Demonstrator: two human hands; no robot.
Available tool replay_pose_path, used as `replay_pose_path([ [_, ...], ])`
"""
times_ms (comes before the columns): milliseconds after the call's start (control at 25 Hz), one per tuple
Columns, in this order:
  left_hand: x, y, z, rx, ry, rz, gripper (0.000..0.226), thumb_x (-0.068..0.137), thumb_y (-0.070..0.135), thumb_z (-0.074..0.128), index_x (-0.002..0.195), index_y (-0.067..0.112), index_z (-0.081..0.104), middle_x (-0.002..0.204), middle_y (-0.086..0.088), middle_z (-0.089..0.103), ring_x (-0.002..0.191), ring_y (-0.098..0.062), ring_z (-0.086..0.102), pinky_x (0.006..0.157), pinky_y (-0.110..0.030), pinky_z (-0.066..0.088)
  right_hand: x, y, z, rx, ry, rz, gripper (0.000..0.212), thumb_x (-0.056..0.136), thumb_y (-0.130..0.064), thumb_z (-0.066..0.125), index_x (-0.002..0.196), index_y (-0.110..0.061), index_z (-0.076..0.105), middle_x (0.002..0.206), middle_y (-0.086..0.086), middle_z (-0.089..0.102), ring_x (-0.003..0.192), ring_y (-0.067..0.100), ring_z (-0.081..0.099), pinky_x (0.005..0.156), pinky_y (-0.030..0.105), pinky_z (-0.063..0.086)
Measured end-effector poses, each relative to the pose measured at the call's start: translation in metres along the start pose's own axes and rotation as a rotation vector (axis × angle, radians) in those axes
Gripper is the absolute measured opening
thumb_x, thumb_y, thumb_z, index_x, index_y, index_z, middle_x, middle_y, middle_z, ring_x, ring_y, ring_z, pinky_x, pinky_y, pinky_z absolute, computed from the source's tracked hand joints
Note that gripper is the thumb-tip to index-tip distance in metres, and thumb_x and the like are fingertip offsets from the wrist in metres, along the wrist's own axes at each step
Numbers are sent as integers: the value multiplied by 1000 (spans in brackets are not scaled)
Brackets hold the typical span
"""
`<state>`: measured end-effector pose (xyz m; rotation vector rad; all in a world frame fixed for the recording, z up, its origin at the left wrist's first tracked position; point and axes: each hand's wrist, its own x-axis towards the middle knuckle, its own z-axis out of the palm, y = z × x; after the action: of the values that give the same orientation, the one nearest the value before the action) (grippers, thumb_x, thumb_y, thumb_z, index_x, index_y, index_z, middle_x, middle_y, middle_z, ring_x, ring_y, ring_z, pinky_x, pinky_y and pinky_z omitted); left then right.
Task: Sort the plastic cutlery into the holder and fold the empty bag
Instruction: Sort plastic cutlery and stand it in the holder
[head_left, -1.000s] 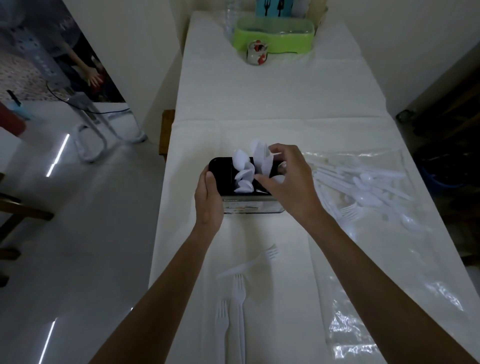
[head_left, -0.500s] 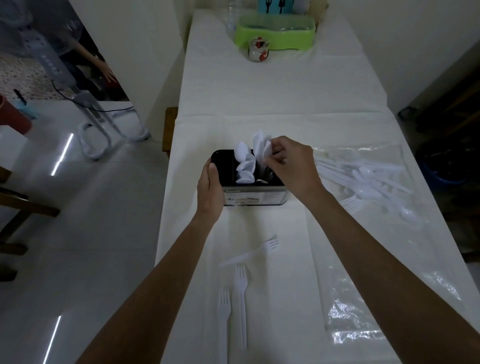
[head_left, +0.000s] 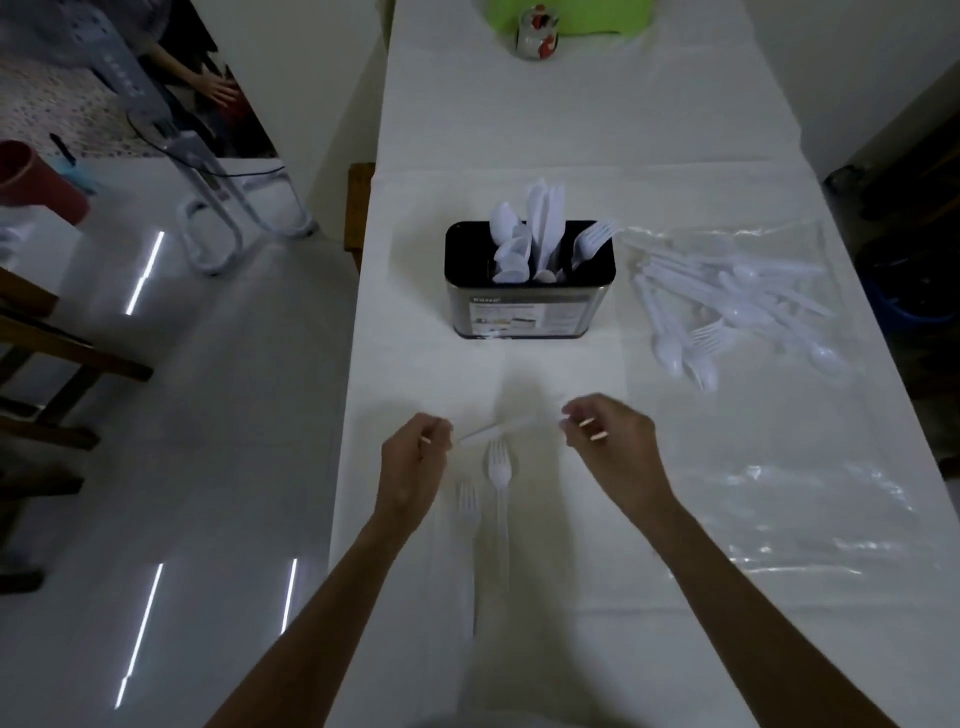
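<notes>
Head view: one loose fork is shown lying flat on the bench, near the near-left corner region, directly between the two hands. Its long axis is set nearly crosswise to the bench, rising slightly from left to right; the handle end is seen just beside the left hand, while the tine end is hidden at the right hand. Both hands are about equally near, each at one end.

The left hand is curled narrow, thumb and fingers pinched close; contact with the handle tip cannot be confirmed. The right hand is likewise narrowed to a pinch at the opposite end, and whether the fork is already gripped cannot be told.

Two more forks are laid lengthwise below the first, tines pointing toward the far edge, side by side and just apart.

The holder is placed upright farther along the bench, past the hands, toward the left edge; spoons, knives and one fork are stood in it. The bag is spread flat along the right edge, with a heap of cutlery still lying on it just beside the holder.

The coming lift is judged to require carrying the crosswise fork forward, away from the near edge, and turning it upright.
</notes>
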<state>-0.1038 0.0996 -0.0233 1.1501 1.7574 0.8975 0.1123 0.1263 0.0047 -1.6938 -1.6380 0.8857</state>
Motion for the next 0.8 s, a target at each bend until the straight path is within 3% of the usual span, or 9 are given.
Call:
replay_pose_path([
  [80,-27,-19,-2,188,-69,-63,18,91,18,57,75,9,61,70,-4,63,61,-15,56,62,-36,50,-31,12,24,-16,-96,70,13,80,-7,68,77,-20,65,63,-10,60,53,1,58,57,10,43],
  [160,-45,-26,-1,308,-105,-78,16,88,27,62,78,14,62,72,1,64,65,-12,60,65,-31,51,-50,16,43,-17,-162,148,9,79,-12,68,75,-19,64,62,-8,60,55,1,57,60,17,44],
  [360,-55,-23,6,448,-132,-54,12,82,34,61,76,25,55,75,9,58,69,-11,56,56,-22,39,-60,1,75,-181,-201,261,25,75,-34,71,83,-14,58,81,0,61,73,18,59,68,35,52],
  [560,-52,-16,7,533,-70,-113,6,85,25,61,81,21,60,78,8,57,73,-11,54,56,-22,35,-66,-2,78,-383,-203,192,20,90,-26,52,99,-8,55,101,9,58,88,25,60,75,37,52],
  [680,-51,-25,2,353,-46,-132,10,82,18,68,78,17,59,75,3,62,68,-14,60,59,-20,41,-70,-4,75,-499,-210,149,23,93,-21,43,105,-4,53,101,12,58,86,28,62,71,35,49],
  [800,-53,-18,-2,-81,-48,-218,9,82,3,68,85,8,62,77,-7,67,51,-13,63,46,-17,47,-74,-1,66,-385,-180,179,16,94,-18,43,99,-5,52,89,12,64,77,26,64,66,35,52],
])
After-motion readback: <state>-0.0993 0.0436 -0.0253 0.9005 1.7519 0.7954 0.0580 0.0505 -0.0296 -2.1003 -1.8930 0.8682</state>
